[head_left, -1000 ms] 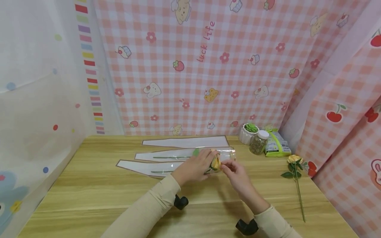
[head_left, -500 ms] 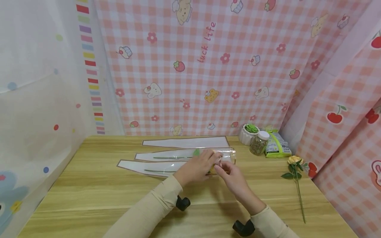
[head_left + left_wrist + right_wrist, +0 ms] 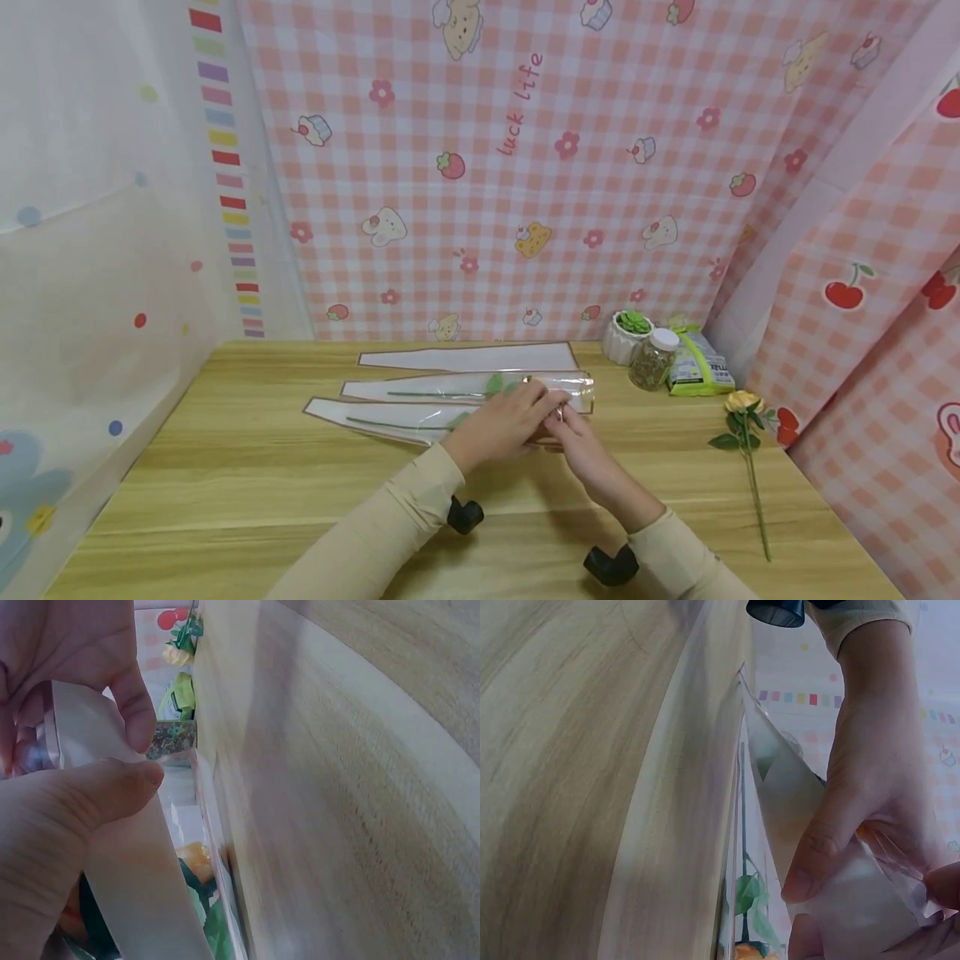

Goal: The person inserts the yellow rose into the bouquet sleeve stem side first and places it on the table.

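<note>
A clear flower sleeve [image 3: 330,408] with a white back and brown edge lies nearest, its wide end lifted between the hands. Through its film show a green stem [image 3: 397,427] and a leaf [image 3: 459,419]; the bloom is hidden behind the hands. My left hand [image 3: 498,423] grips the sleeve's wide end, its thumb pressed on the white back in the left wrist view. Close beside it, my right hand [image 3: 588,458] pinches the open edge of the sleeve, fingers on the film and thumb on the back. In the right wrist view both thumbs [image 3: 799,883] press the white back.
Just behind lies a second sleeve [image 3: 431,385] with a rose in it, and a flat white sleeve [image 3: 480,359] farther back. A loose yellow rose [image 3: 744,403] lies at right. At the back right stand a potted succulent [image 3: 626,342], a lidded jar [image 3: 652,362] and a packet [image 3: 699,367].
The stem has slid left inside the near sleeve, and the yellow bloom seen earlier between the hands is hidden now. My right hand has moved left, up to the left hand.
</note>
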A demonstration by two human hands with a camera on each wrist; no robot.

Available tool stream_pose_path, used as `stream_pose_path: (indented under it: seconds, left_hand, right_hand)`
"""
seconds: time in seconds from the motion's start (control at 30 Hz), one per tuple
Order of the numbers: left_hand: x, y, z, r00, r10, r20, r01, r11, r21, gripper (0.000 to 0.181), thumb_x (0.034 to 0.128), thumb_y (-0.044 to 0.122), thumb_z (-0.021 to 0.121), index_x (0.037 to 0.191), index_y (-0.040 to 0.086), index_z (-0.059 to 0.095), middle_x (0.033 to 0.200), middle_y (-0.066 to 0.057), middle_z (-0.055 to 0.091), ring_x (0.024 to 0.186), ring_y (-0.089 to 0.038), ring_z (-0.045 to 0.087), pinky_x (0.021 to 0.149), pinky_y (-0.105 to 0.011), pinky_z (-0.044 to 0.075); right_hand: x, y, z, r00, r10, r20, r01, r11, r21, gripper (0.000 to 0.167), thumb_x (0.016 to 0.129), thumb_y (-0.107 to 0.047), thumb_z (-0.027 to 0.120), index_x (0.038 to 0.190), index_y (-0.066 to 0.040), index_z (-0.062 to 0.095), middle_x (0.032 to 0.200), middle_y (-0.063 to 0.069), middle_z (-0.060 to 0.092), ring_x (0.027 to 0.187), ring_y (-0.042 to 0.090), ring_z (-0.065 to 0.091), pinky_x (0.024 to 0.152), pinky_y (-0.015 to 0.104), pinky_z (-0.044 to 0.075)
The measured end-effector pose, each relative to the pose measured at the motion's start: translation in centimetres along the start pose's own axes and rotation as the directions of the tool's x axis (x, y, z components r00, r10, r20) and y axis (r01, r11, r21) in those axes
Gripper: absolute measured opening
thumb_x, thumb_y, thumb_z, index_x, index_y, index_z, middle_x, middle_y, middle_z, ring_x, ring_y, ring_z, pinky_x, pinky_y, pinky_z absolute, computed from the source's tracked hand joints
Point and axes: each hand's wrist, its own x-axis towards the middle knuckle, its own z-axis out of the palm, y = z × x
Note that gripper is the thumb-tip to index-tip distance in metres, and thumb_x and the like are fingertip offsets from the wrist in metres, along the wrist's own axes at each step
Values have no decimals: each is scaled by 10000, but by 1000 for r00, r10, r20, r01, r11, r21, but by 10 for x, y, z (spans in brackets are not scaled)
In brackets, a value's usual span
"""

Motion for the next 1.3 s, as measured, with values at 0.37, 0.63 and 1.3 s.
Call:
stream_pose_path:
  seconds: [0.37, 0.63, 1.3]
  left_hand:
    - [-11, -14, -3, 967, -163, 197, 203, 957, -207, 1177, 809, 421, 858, 1643, 185, 61, 1537, -96, 449, 1411, -225, 426, 1105, -554, 411]
    - [-36, -31, -5, 911, -252, 326, 343, 902, -261, 1376, 640, 463, 934, 1641, 198, 27, 1594, -126, 381, 1436, -300, 400, 1086, -590, 413]
    - [-115, -72, -10, 873, -340, 348, 396, 912, -102, 884, 698, 439, 889, 1432, 99, 533, 1418, -98, 574, 1309, -324, 518, 992, -595, 474]
  right_hand:
    - [10, 6, -15, 1000, -28, 13, 29, 1000, -4, 385, 1105, -178, 328, 1312, 52, 556, 1324, 214, 640, 1236, 388, 570, 1144, 632, 267]
    - [9, 10, -34, 1000, 26, -10, -26, 1000, 2, 405, 1048, -106, 390, 1390, 27, 563, 1483, 205, 512, 1439, 371, 361, 1196, 627, 163]
    - [19, 36, -75, 995, 72, 68, -69, 997, -42, 192, 1052, -107, 521, 896, -1, 555, 1475, 272, 490, 1408, 374, 385, 1064, 336, 365]
